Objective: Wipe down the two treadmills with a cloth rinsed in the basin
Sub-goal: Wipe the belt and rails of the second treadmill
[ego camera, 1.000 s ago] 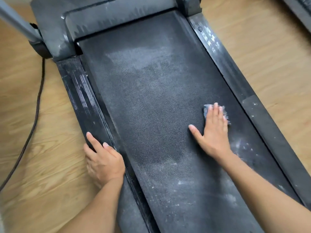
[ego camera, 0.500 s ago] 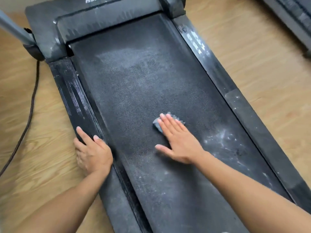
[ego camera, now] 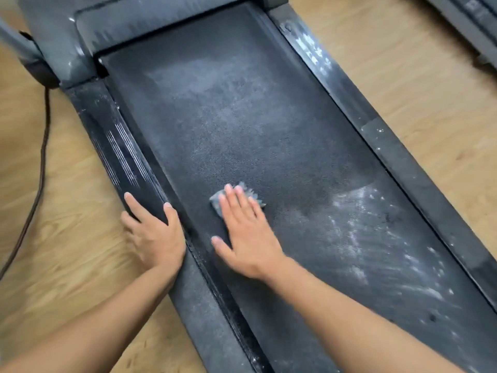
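A dusty black treadmill fills the view, its belt running from top left to bottom right. My right hand lies flat on the left part of the belt, pressing a small grey-blue cloth that shows past the fingertips. My left hand rests over the left side rail, fingers spread, holding nothing. White dust streaks cover the belt to the right of the cloth. A second treadmill shows only as an edge at the top right. No basin is in view.
Wooden floor lies on both sides of the treadmill. A dark power cord runs down the floor at the left. A grey upright post rises at the top left beside the motor cover.
My right hand has slid the cloth across the belt from near the right rail to the left side. My left hand stays on the left rail.
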`<state>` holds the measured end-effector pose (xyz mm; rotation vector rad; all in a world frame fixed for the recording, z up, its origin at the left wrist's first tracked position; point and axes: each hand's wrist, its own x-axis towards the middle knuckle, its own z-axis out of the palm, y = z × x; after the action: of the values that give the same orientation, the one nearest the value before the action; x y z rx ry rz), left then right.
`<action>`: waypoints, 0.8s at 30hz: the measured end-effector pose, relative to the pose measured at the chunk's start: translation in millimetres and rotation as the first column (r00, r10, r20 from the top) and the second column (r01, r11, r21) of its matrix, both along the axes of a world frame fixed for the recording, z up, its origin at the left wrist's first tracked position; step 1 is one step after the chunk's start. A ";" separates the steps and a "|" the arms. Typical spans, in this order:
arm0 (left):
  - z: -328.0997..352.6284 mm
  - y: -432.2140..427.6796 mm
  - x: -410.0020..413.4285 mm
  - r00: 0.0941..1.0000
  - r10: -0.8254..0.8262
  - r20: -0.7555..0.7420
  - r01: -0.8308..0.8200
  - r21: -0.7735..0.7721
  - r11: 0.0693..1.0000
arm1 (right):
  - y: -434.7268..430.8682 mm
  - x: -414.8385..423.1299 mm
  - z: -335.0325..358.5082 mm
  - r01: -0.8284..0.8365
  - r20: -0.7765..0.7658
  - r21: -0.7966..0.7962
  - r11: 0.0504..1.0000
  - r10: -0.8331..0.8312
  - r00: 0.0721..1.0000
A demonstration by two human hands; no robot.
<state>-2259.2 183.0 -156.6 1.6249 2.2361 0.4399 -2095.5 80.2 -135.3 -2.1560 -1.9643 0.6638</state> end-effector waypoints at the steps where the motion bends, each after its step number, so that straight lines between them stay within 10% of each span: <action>1: 2.0 -1.0 0.6 1.000 -0.004 0.009 0.004 -0.002 1.000 | -6.3 -30.4 -2.0 -0.108 0.010 -0.002 0.994 0.108 0.994; 7: 8.1 -3.8 -2.7 1.000 -0.011 0.021 0.011 -0.010 1.000 | -16.9 -18.2 -8.9 -0.217 0.083 0.009 0.976 0.216 0.973; 16: 2.9 -3.1 -4.7 0.998 -0.049 0.050 0.049 0.001 0.999 | -28.2 215.3 6.8 0.442 0.316 -0.144 0.885 -0.382 0.869; 24: 0.7 -5.5 -6.3 0.996 -0.065 0.066 0.064 0.016 0.998 | -15.8 180.7 -5.3 0.689 0.126 -0.100 0.718 -0.678 0.724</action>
<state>-2265.5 177.4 -155.9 1.6600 2.1307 0.4862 -1914.8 64.4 -140.6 -2.7638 -0.9861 0.5822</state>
